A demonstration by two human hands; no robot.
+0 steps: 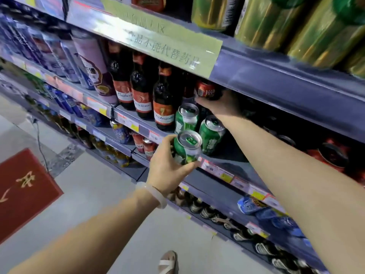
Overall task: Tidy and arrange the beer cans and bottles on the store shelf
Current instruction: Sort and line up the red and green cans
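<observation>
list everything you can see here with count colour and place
green cans on shelf: two, green, middle shelf beside the bottles
held green can: one, green, at the shelf edge
red can: one, red, raised deep in the middle shelf
dark bottles: three clear, red labels, left of the green cans
gold packs: several, top shelf
mat: one, red, floor
left hand: grips the held green can
right hand: grips the red can

Left hand [167,167]: forearm raised, fingers curled in a grip.
Right hand [223,104]: arm outstretched, fingers closed in a grip.
</observation>
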